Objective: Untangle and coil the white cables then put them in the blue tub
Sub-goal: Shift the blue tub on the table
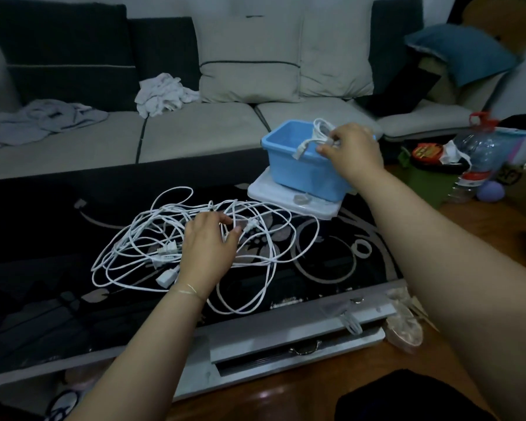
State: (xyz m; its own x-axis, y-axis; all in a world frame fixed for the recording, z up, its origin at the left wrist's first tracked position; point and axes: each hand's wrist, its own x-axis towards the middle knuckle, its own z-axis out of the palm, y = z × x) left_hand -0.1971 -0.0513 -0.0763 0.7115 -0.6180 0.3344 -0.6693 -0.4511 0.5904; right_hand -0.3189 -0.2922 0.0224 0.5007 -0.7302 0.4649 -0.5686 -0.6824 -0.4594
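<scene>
Table (58, 238), dark glass w/ floral print, carries the tangled white cables (195, 244) mid-top and the blue tub (289, 165) at its far right on a white lid (286, 199), prob. to keep the tub within reach. Right hand (351, 151) pinches a coiled cable (321, 133) over the tub's rim, apparently about to drop it in. Left hand (208, 247), fingers curled, pinches a strand by a plug (249, 227) in the tangle, likely picking the next one.
</scene>
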